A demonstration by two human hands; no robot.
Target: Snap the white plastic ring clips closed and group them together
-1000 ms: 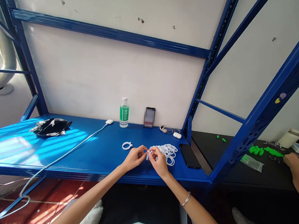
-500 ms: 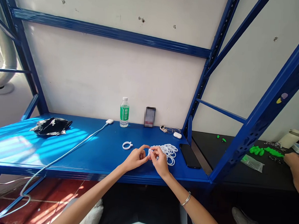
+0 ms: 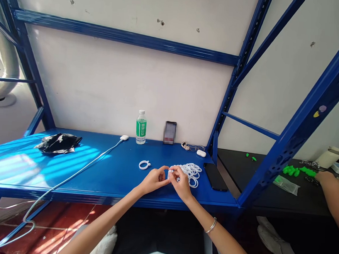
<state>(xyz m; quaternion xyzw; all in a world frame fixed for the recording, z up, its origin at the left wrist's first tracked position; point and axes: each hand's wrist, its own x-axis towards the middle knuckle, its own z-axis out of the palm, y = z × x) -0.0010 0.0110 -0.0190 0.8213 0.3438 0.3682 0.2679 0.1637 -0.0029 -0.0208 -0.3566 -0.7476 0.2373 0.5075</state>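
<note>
With the wall taken as twelve o'clock, the left hand (image 3: 155, 180) reaches in from eight and the right hand (image 3: 180, 182) from four, their thumbs and forefingers closed together on a small white piece (image 3: 170, 174), largely hidden by the fingertips. That piece is over the blue surface (image 3: 110, 177), near its front edge. At three o'clock from it, just beside and partly behind the right hand, lies a heap of white rings (image 3: 195, 167); a lone white ring (image 3: 148, 164) sits between nine and ten, apart from the left hand. Farther out at three is a dark phone (image 3: 215, 177), with a white case (image 3: 201, 153) at two. A screened device (image 3: 169, 133) stands against the wall at twelve, a green-labelled bottle (image 3: 141, 129) upright near eleven, and a crumpled black bag (image 3: 58, 144) lies well apart toward nine.
</note>
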